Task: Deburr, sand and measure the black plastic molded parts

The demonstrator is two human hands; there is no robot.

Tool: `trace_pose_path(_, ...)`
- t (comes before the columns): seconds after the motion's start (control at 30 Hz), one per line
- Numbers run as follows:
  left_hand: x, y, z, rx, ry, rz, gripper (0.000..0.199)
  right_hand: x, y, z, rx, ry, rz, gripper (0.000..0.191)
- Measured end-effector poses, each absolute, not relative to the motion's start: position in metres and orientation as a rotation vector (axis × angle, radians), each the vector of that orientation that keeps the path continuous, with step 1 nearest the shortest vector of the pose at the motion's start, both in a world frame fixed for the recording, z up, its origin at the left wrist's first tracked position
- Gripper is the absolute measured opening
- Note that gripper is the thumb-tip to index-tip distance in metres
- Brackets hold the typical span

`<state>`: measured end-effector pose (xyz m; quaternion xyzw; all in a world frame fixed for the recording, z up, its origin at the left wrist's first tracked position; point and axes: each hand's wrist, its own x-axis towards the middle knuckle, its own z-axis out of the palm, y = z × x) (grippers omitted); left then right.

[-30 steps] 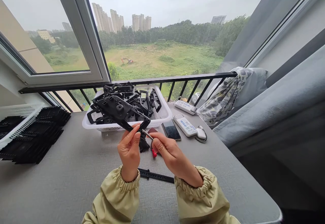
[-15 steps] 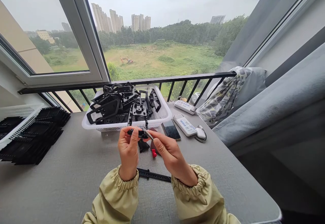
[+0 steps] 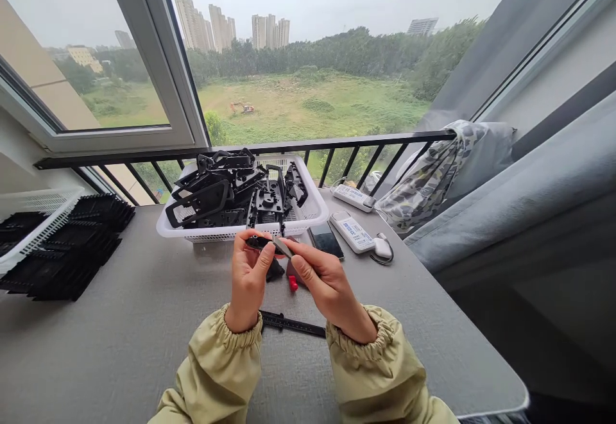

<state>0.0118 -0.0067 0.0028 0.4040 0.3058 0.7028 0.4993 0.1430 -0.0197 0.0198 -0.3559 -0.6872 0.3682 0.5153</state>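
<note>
In front of the white plastic basket (image 3: 206, 233), our left hand (image 3: 248, 283) pinched a small black plastic part (image 3: 258, 242), probably light and stiff, best held by its edges; our right hand (image 3: 330, 289) pinched a slim metal tool (image 3: 283, 247).

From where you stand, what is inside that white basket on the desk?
Black plastic frame parts lie heaped in the white plastic basket. They cover most of its floor, so anything beneath the top layer cannot be seen.
</note>
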Motion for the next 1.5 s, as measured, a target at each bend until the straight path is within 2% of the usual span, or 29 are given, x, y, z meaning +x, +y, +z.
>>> trace_pose_path(0.2,0.012,-0.004,-0.002,0.948,0.833,1.827,0.024,0.143,-0.018,0.018,-1.005,-1.591,0.889,0.038)
trace_pose_path(0.43,0.011,-0.004,-0.007,1.098,0.950,1.866,0.022,0.147,-0.017,0.016,-1.087,-1.658,0.649,0.026)
trace_pose_path(0.73,0.008,-0.004,-0.011,1.437,1.099,1.917,0.017,0.146,-0.018,0.015,-1.143,-1.731,0.494,0.025)
trace_pose_path(0.97,0.009,-0.005,-0.009,1.389,1.103,1.886,0.017,0.147,-0.018,0.016,-1.153,-1.736,0.553,0.027)
trace_pose_path(1.23,0.012,-0.003,-0.001,0.993,0.813,1.854,0.023,0.150,-0.016,0.018,-1.110,-1.607,0.714,0.029)
trace_pose_path(1.5,0.008,-0.005,0.007,0.773,0.610,1.733,0.028,0.144,-0.017,0.016,-0.961,-1.497,1.078,0.039)
